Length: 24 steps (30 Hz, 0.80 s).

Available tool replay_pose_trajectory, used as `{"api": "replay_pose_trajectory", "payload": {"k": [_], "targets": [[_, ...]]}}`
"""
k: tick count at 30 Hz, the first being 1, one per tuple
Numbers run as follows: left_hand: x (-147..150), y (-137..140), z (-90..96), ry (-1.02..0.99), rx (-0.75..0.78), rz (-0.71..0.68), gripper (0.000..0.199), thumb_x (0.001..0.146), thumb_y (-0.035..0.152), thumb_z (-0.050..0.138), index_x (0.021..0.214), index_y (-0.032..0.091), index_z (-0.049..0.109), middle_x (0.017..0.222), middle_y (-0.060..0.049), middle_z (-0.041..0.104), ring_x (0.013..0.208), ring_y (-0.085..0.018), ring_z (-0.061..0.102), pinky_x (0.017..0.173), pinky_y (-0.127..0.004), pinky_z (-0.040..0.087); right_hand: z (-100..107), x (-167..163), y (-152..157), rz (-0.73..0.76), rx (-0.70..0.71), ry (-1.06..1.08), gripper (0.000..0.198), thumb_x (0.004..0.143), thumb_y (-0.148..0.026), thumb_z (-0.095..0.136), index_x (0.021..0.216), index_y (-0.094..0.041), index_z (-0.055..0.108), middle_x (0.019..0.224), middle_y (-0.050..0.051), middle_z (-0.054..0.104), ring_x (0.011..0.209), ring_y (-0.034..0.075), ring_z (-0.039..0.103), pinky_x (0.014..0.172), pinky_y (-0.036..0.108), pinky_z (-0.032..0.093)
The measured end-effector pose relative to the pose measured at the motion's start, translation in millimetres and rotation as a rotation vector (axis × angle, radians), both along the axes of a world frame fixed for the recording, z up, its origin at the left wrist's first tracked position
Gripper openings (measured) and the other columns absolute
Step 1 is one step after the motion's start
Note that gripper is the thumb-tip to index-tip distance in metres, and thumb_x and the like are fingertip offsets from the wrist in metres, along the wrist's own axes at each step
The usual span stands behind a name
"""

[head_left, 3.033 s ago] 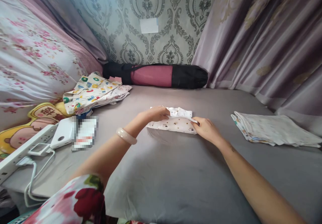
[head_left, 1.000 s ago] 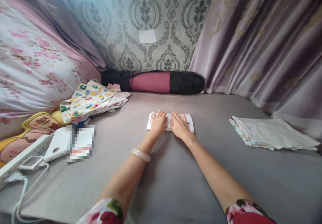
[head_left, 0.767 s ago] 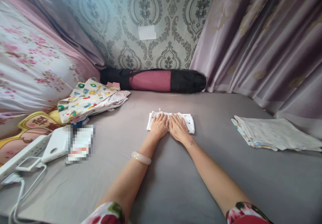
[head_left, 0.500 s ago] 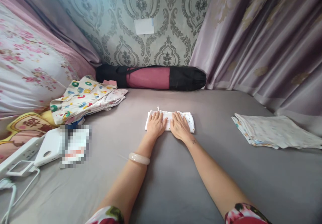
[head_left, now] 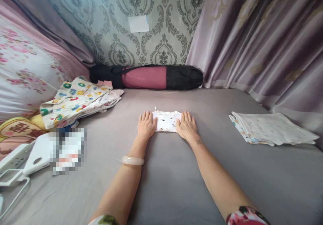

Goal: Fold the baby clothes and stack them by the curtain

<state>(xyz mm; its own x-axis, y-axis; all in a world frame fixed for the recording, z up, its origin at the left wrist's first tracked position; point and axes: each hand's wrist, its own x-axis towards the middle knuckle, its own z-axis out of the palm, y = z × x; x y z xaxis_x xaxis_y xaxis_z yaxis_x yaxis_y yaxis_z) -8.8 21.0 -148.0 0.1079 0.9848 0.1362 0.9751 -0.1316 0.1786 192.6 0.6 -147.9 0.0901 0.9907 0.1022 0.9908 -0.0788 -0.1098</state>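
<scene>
While the folded cloth (head_left: 166, 122) is lying flat, I am covering its ends

As it is resting on the grey sheet (head_left: 166, 191) between the patterned pile (head_left: 78, 98) at far left and the pale stack (head_left: 272, 129) at right, my left hand (head_left: 146, 124) and right hand (head_left: 187, 125) are lying apart, fingers extended, gripping nothing. I am judging it light, soft, floppy; I am favouring both short ends for holding.

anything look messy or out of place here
Nothing looks spilled or damaged. The patterned clothes pile at left lies loosely, its edges uneven, unlike the flatter cloth stack at right. A thin white strand, perhaps a tie, pokes past the far edge of the folded cloth.
</scene>
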Motion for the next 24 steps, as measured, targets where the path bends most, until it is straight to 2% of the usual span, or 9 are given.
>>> {"api": "replay_pose_trajectory", "payload": {"k": [4,14,21,24], "targets": [[-6,2,-3.1,0.002,-0.006,0.009,0.056,0.099,0.041,0.023,0.144,0.013,0.040,0.153,-0.012,0.035,0.143,-0.028,0.028,0.118,-0.046,0.019,1,0,-1,-0.065,0.010,0.018,0.061,0.098,-0.035,0.026,0.146,0.001,0.033,0.155,0.020,0.025,0.144,0.030,0.022,0.115,0.042,0.019],[-6,3,-3.2,-0.026,-0.042,0.022,0.055,0.099,0.042,0.023,0.145,0.016,0.039,0.154,-0.010,0.033,0.143,-0.027,0.027,0.118,-0.049,0.018,4,1,1,-0.065,-0.042,0.057,0.061,0.098,-0.035,0.025,0.147,0.001,0.032,0.156,0.019,0.024,0.144,0.029,0.021,0.115,0.041,0.020],[-6,2,2.7,-0.025,0.123,0.017,0.052,0.099,0.039,0.022,0.142,0.018,0.043,0.152,-0.009,0.037,0.144,-0.024,0.025,0.119,-0.048,0.017,16,3,-1,-0.031,0.024,0.067,0.059,0.098,-0.034,0.023,0.148,-0.001,0.031,0.157,0.015,0.023,0.145,0.027,0.018,0.117,0.043,0.014],[-7,3,0.1,0.005,0.066,-0.008,0.054,0.099,0.040,0.022,0.143,0.015,0.042,0.153,-0.011,0.036,0.144,-0.025,0.026,0.118,-0.047,0.018,11,4,-2,-0.020,0.009,0.054,0.060,0.098,-0.034,0.024,0.147,0.000,0.032,0.157,0.016,0.024,0.145,0.027,0.019,0.117,0.042,0.015]]}}
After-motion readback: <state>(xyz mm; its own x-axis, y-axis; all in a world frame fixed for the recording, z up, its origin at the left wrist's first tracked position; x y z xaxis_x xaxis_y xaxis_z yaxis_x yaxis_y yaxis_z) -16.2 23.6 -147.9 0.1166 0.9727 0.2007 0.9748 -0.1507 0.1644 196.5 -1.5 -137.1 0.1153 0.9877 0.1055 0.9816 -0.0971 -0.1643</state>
